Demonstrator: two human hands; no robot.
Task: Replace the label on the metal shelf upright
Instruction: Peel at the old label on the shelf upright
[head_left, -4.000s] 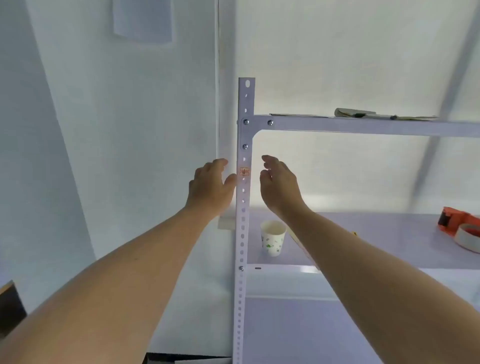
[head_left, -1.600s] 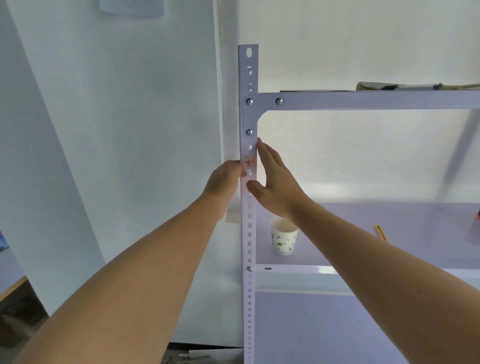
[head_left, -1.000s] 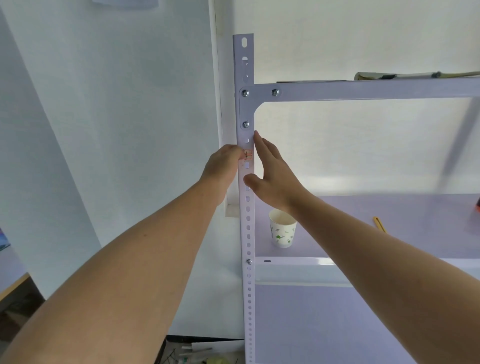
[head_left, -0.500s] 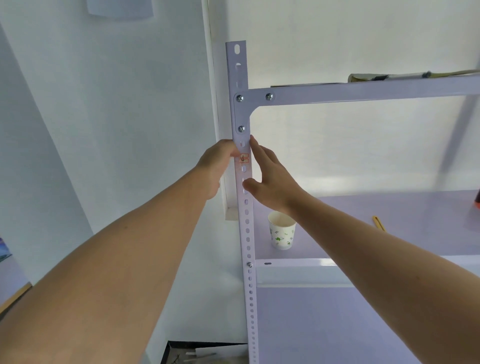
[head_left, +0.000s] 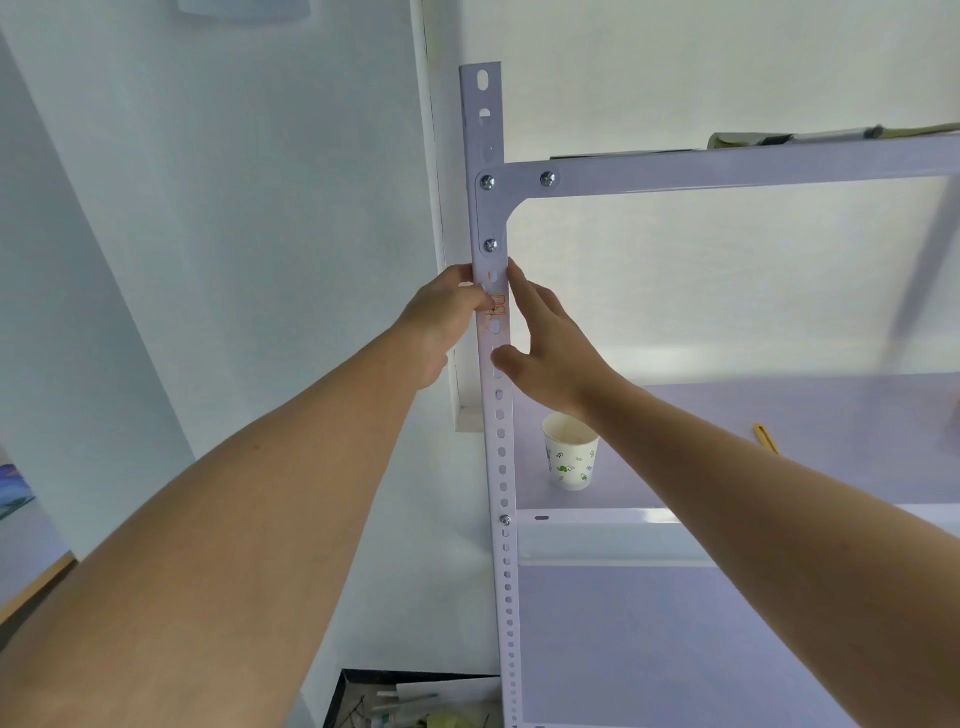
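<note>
White walls back a pale perforated metal shelf upright (head_left: 500, 467), which bears a small label with orange print (head_left: 498, 306) just below its bolted corner bracket. Left hand (head_left: 441, 322) is pinched at the label's left edge, while right hand (head_left: 545, 343) lies open and flat against the upright. Lower down, a floral paper cup (head_left: 570, 451) stands on the shelf board (head_left: 779, 415).
</note>
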